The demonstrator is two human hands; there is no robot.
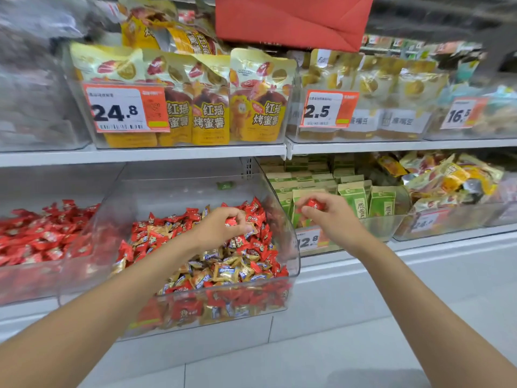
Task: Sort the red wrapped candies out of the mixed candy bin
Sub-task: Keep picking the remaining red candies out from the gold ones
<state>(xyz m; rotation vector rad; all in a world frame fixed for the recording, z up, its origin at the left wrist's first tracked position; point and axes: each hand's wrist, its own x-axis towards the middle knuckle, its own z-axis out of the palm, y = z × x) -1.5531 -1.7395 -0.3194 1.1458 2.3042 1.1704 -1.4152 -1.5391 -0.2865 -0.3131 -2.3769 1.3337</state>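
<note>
Shop shelf, mixed candy bin point(295, 256): left hand point(221, 225) pinches a red candy point(230, 221) over the pile, right hand point(330, 217) grips a second red candy point(313, 204); next, probably, both go to the red bin point(28, 281).

A single wide-angle head view looks forward and down along both forearms, close to the shelf point(167, 156). The left hand point(221, 228) and right hand point(327, 217), each pinching a red candy point(313, 204), sit mid-frame; the mixed bin point(292, 247) lies just beneath the left grip.
</note>
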